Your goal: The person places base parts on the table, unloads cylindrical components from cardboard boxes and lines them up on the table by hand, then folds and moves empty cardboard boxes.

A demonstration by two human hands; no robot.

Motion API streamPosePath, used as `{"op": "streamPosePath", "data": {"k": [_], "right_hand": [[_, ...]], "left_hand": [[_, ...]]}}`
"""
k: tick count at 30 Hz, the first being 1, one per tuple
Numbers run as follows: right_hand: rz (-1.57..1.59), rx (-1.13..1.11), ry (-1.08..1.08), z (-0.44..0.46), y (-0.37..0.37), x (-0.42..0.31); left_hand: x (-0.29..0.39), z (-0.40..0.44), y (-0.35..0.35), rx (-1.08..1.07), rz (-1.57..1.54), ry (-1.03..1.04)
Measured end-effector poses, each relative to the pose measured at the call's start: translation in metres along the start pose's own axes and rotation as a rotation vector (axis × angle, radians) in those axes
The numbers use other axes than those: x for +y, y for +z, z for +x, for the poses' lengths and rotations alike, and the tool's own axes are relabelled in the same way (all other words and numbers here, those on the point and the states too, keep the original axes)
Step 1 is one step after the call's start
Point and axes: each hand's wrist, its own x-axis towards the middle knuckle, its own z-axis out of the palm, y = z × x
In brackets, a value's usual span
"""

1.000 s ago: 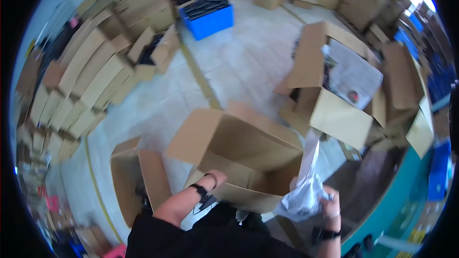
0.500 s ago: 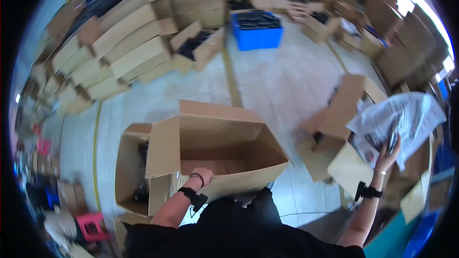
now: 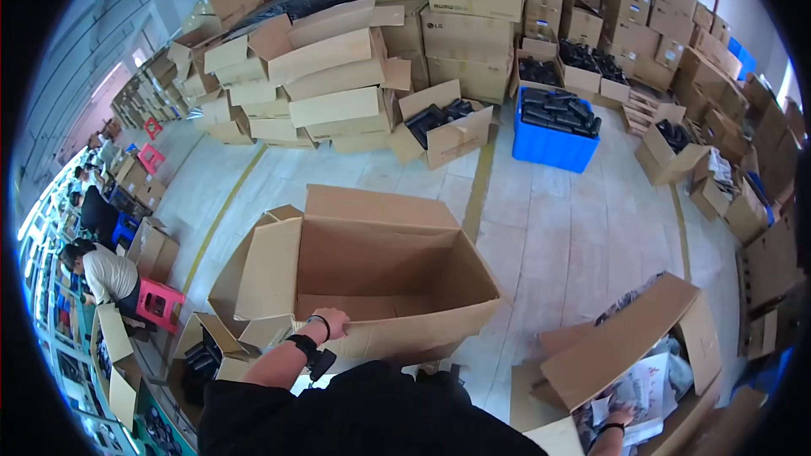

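Observation:
My left hand (image 3: pixel 332 322) is closed on the near rim of a large open cardboard box (image 3: pixel 382 274), which looks empty inside. At the lower right, my right hand (image 3: pixel 622 415) reaches into another open box (image 3: pixel 621 342). Crumpled clear plastic and a white printed bag (image 3: pixel 649 388) lie around its fingers, which are too small and partly hidden to read.
A blue crate (image 3: pixel 553 143) of black parts stands on the floor ahead, beside an open box (image 3: pixel 456 133) of black parts. Stacked cartons (image 3: pixel 338 110) line the back. A seated person (image 3: pixel 110 274) is at the left near a pink stool (image 3: pixel 159 304).
The view has swung left. My right hand has moved down into the right-hand box with the plastic bag, which was raised above it. My left hand stays on the large box's rim.

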Motion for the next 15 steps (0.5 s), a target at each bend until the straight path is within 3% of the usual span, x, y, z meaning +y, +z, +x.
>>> {"op": "streamPosePath", "data": {"k": [2, 4, 11, 15], "right_hand": [[-0.039, -0.462, 0.351, 0.007, 0.01, -0.005], [-0.064, -0.564, 0.429, 0.033, -0.006, -0.013], [-0.07, -0.454, 0.537, 0.092, -0.077, -0.017], [-0.058, -0.235, 0.638, 0.124, -0.165, -0.021]], "left_hand": [[0.004, 0.0, -0.008, 0.013, -0.032, -0.047], [0.01, 0.005, -0.012, 0.043, -0.051, -0.056], [0.006, 0.042, -0.041, 0.103, -0.095, -0.051], [0.001, 0.073, -0.065, 0.175, -0.079, -0.004]]}}
